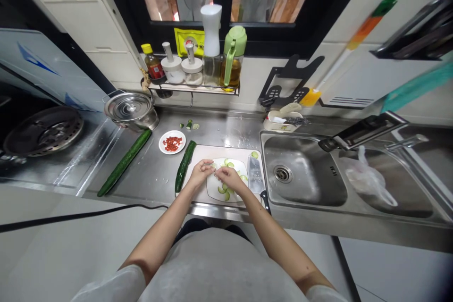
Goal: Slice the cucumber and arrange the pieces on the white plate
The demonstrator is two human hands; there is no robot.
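Observation:
My left hand and my right hand meet over a white plate, fingertips pinched close together. Between them is a small pale piece that looks like a cucumber slice, mostly covered by the fingers. Several cucumber slices lie around the plate's right and lower side. Under the plate is a pale cutting board. A kitchen knife rests on the board right of the plate, its black handle toward me. Along the board's left edge lies a dark green cucumber.
Left of the board are a small plate of chopped red pieces, a longer cucumber and a lidded steel pot. Cucumber ends lie behind. The sink is on the right; a bottle rack hangs above the counter.

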